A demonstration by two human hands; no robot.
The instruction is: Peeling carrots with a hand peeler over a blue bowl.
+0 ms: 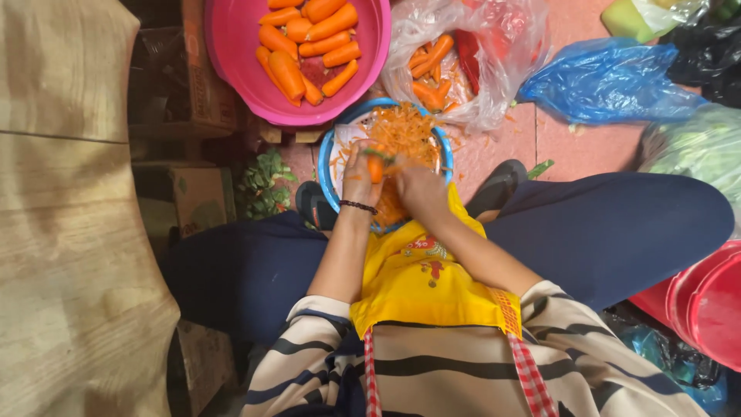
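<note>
closest in, a yellow apron [421,282] lies over the lap, with dark blue trouser legs [610,224] spread to either side of it. just beyond the apron's far edge sits a blue-rimmed bowl [330,166] on the floor, and both hands meet over it. the left hand [359,177], with a dark bead bracelet [358,206] at the wrist, has its grip closed round a short carrot [376,166], the orange stub poking out between the fingers. the right hand [419,189] is right beside it, touching the same carrot; its grip is curled in, but whether it holds a tool i cannot tell, since the fingers hide it. a heap of orange carrot shavings [401,127] fills the far half of the bowl. two dark sandals [498,185] show at the bowl's left and right sides.

past the bowl, touching its far rim, stands a big pink basin [231,46] holding a pile of peeled carrots [309,42]. to the right of the basin, and just beyond the bowl, a clear plastic bag [494,69] holds more carrots. further right of the bowl a crumpled blue plastic bag [610,81] lies on the reddish tiled floor [571,147]. left of the bowl are green scraps [266,185] and cardboard boxes [201,197]. near the apron's right side stands a red bucket [706,305].
</note>
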